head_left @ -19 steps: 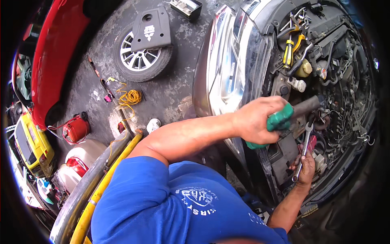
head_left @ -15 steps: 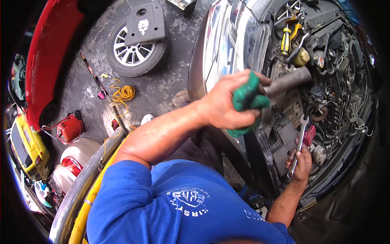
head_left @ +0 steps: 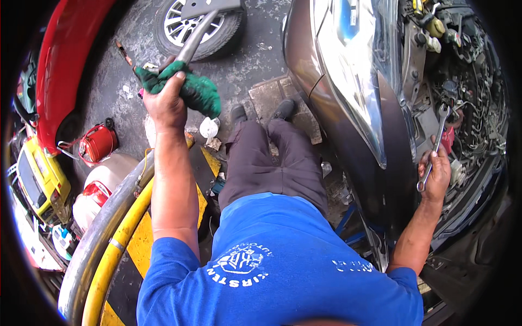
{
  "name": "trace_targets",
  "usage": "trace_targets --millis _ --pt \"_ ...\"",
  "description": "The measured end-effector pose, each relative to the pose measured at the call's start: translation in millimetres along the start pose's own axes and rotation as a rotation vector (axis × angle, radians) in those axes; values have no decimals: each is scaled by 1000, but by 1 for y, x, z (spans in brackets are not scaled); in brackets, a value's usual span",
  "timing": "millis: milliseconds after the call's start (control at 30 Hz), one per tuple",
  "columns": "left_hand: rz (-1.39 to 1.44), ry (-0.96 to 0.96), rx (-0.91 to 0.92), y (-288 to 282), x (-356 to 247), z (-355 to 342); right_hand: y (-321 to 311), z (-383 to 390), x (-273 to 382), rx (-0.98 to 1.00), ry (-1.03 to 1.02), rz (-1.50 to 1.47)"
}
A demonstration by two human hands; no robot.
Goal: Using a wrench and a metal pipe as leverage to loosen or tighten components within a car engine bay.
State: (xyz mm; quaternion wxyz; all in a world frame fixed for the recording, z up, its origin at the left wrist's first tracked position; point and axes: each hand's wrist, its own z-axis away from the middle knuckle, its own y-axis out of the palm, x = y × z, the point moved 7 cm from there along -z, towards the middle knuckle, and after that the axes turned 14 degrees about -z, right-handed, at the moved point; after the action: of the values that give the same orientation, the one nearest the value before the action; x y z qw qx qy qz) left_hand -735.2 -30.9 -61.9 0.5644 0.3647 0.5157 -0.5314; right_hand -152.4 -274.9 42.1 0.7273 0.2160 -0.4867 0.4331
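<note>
A person in a blue shirt [head_left: 272, 244] is standing beside a dark car [head_left: 304, 54], handling tools with both hands. The left hand [head_left: 167, 108] is gripping a green cloth [head_left: 201, 93] together with a grey metal pipe [head_left: 198, 38], holding both out to the left, well apart from the car; from here the pipe is overlapping the wheel [head_left: 234, 38] on the floor [head_left: 266, 62]. The right hand [head_left: 437, 176] is gripping a combination wrench [head_left: 437, 139] over the open engine bay [head_left: 478, 103]. I'm judging this to be a tool-handling step, neither tool seeming to be seated on anything; the next move is probably calling for a firm hold on the pipe and a steady wrench.
</note>
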Motion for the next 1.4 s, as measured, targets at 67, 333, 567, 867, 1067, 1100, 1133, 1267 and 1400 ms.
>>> trace_targets --millis 67,333,567,867,1067,1100,1133,1267,1400 --pt "-30 -74 -40 -38 40 12 12 2 -6 24 17 -22" --pt "-150 -154 -14 -119 181 31 6 13 4 -124 -192 232" --pt "-93 -147 51 -170 340 16 3 7 21 -356 -645 428" --pt "-319 -442 -57 -325 475 121 51 30 19 -588 -714 498" --pt "-490 -671 -64 -395 547 183 50 30 26 -627 -745 581" --pt "-541 -676 -14 -385 551 185 52 28 26 -564 -745 559" --pt "-611 -696 49 -377 555 189 49 31 24 -584 -732 566" --pt "-626 -681 79 -364 564 170 54 31 12 -624 -717 570" --pt "-550 -526 144 -329 524 136 55 49 27 -636 -739 569"
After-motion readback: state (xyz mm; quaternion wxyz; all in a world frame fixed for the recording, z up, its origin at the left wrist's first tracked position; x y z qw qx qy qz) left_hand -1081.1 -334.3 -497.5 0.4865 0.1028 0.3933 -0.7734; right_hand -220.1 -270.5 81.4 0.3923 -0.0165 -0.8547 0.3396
